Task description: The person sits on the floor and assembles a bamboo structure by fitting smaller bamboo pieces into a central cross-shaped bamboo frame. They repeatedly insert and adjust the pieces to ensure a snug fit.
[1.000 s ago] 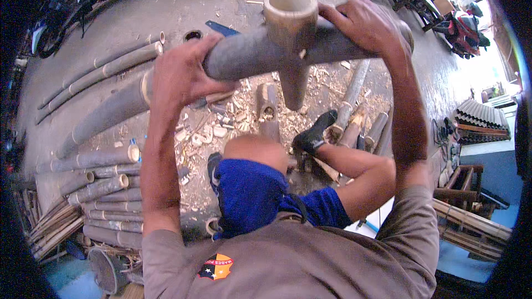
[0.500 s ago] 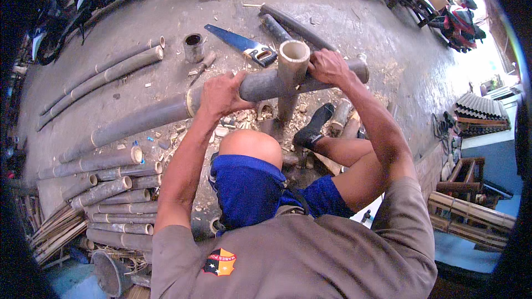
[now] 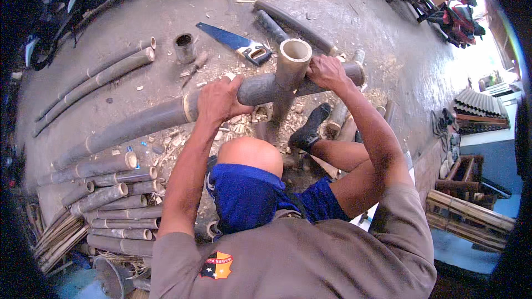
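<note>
Your left hand [image 3: 220, 99] is wrapped over the top of a grey horizontal bamboo pole [image 3: 260, 88], fingers curled down its far side and thumb toward you, gripping it firmly. Your right hand [image 3: 327, 72] grips the same pole further along, fingers closed over it, just beside the upright bamboo tube [image 3: 291, 69] that crosses the pole between your two hands; the tube's open pale mouth faces up at you and its lower end goes down toward the floor among wood chips [image 3: 244, 124]. The pole's cut end shows just past your right hand. Beyond your left hand's knuckles, a long thick bamboo stem [image 3: 133, 127] lies on the concrete floor [image 3: 166, 16] and runs away to your left, seeming to meet the pole at a pale ring under your wrist; whether they are one piece you cannot tell. Past the tube, away from you, a blue-bladed handsaw [image 3: 235, 43] lies flat, and further left of it stands a short grey cylinder [image 3: 184, 48]. Two dark bamboo lengths [image 3: 288, 22] lie beyond your right hand. Below your left forearm sits a stack of cut bamboo sections [image 3: 105, 188]. Your bare knee [image 3: 249, 155] rises beneath the pole, and your foot in a dark sock [image 3: 310, 127] rests under your right wrist.
</note>
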Demonstrator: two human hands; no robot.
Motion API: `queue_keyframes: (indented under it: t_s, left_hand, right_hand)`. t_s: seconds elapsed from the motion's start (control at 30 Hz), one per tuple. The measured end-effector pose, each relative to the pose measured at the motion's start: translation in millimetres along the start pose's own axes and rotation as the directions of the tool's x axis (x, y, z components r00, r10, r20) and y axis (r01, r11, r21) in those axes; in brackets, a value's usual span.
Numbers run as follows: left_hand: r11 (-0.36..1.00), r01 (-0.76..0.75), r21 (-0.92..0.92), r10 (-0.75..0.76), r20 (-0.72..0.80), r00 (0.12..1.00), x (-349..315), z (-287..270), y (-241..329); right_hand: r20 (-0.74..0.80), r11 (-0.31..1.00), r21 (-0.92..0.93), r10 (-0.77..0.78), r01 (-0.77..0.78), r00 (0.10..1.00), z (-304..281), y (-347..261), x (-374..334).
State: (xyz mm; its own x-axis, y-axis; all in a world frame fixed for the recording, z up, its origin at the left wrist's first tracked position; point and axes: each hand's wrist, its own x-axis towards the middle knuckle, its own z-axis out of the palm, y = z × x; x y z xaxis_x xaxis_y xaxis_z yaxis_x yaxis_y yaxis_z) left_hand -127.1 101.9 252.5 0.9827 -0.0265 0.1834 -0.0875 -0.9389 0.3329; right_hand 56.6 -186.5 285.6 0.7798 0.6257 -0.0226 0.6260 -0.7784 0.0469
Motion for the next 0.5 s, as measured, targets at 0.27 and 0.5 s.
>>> queue_keyframes:
  t_s: [0.27, 0.5]
  left_hand:
    - [0.997, -0.078, -0.015, 0.074, -0.179, 0.981, -9, -63, -8]
    - [0.997, 0.005, 0.071, -0.008, 0.036, 0.999, -1, 6, 8]
  right_hand:
    - [0.034, 0.998, 0.019, 0.059, -0.060, 0.998, -116, -56, 1]
    - [0.128, 0.997, -0.012, 0.073, -0.072, 0.989, -2, -5, -8]
